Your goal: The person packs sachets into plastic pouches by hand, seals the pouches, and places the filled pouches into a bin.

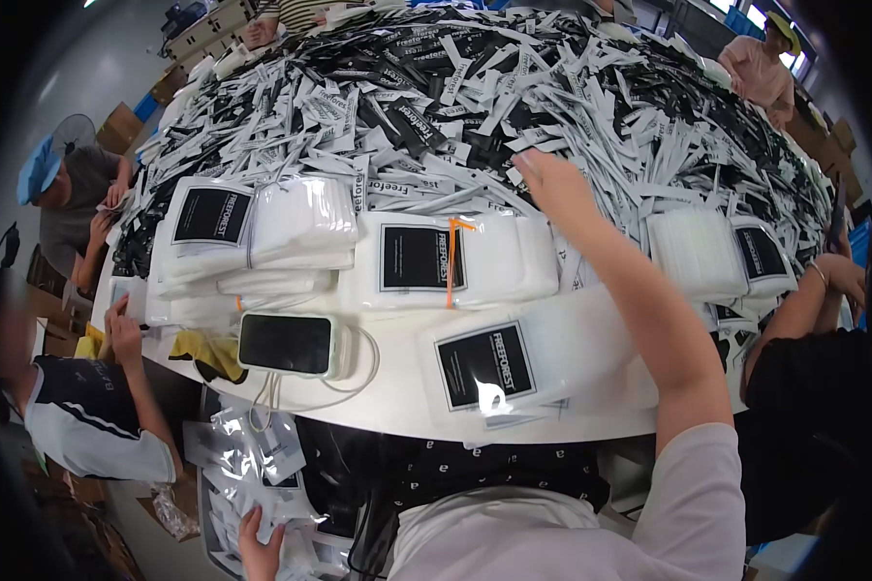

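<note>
My right hand reaches over a big heap of narrow black and white Freeforest packets. Its fingers stretch out to the left at the heap; their undersides are hidden. Down at the lower left, my left hand is at a bin of filled clear bags, thumb and finger apart. On the table in front of me lies a frosted bag with a black Freeforest label. Behind it is a stack of similar bags with an orange band.
More bag stacks stand at the left and right. A phone with a cable lies near the table edge, beside a yellow and black cloth. Several co-workers sit or stand around the table, one close on my right.
</note>
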`<act>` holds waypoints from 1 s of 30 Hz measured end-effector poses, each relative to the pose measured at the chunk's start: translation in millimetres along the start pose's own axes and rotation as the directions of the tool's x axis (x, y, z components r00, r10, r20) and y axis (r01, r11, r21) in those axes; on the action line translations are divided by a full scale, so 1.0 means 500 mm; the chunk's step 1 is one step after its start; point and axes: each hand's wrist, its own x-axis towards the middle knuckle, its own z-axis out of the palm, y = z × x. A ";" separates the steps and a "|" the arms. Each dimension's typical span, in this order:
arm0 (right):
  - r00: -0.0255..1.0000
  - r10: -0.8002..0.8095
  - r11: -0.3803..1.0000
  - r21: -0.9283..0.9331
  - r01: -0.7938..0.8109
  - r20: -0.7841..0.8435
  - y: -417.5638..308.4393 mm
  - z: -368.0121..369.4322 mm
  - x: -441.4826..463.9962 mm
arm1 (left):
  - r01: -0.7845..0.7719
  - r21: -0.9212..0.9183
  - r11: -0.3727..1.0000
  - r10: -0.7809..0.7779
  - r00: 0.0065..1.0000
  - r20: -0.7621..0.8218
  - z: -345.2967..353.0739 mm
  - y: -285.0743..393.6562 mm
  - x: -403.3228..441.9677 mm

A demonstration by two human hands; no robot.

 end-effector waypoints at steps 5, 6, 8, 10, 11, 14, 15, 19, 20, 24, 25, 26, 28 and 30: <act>0.991 -0.089 0.976 -0.206 0.066 -0.104 0.124 0.015 0.175 | -0.284 -0.284 0.916 0.270 0.959 -0.088 0.078 0.279 0.107; 0.994 -0.111 0.964 -0.244 0.103 -0.019 0.146 0.022 0.204 | -0.256 -0.396 0.882 0.269 0.963 -0.023 0.094 0.334 0.120; 0.978 -0.133 0.934 -0.309 0.178 0.161 0.185 0.040 0.253 | -0.473 -0.418 0.776 0.496 0.866 -0.058 0.136 0.417 0.159; 0.964 -0.131 0.929 -0.309 0.201 0.233 0.202 0.057 0.294 | -0.569 -0.393 0.723 0.583 0.807 -0.096 0.195 0.439 0.177; 0.961 -0.128 0.936 -0.291 0.199 0.247 0.210 0.068 0.311 | -0.557 -0.406 0.724 0.561 0.818 -0.123 0.215 0.462 0.191; 0.947 -0.131 0.942 -0.260 0.211 0.293 0.222 0.097 0.365 | -0.525 -0.284 0.802 0.480 0.850 -0.216 0.290 0.483 0.215; 0.943 -0.127 0.940 -0.267 0.214 0.308 0.227 0.102 0.379 | -0.508 -0.212 0.835 0.457 0.854 -0.247 0.309 0.483 0.215; 0.895 -0.100 0.921 -0.301 0.249 0.434 0.259 0.097 0.416 | -0.518 -0.166 0.839 0.460 0.839 -0.292 0.327 0.463 0.209; 0.874 -0.087 0.901 -0.337 0.274 0.479 0.252 0.086 0.417 | -0.510 -0.163 0.845 0.455 0.844 -0.284 0.327 0.462 0.208; 0.624 0.040 0.869 -0.335 0.364 0.781 0.199 0.027 0.397 | -0.515 -0.173 0.840 0.462 0.844 -0.272 0.323 0.462 0.208; 0.531 0.128 0.866 -0.355 0.352 0.838 0.178 0.014 0.370 | -0.520 -0.176 0.836 0.464 0.841 -0.278 0.322 0.464 0.209; 0.599 0.068 0.926 -0.274 0.260 0.798 0.184 0.011 0.331 | -0.525 -0.185 0.830 0.470 0.839 -0.274 0.322 0.464 0.209; 0.635 -0.017 0.925 -0.229 0.303 0.772 0.152 -0.021 0.266 | -0.536 -0.196 0.821 0.480 0.834 -0.271 0.323 0.462 0.209; 0.567 0.068 0.950 -0.227 0.215 0.821 0.107 -0.048 0.236 | -0.538 -0.196 0.819 0.477 0.830 -0.288 0.323 0.464 0.209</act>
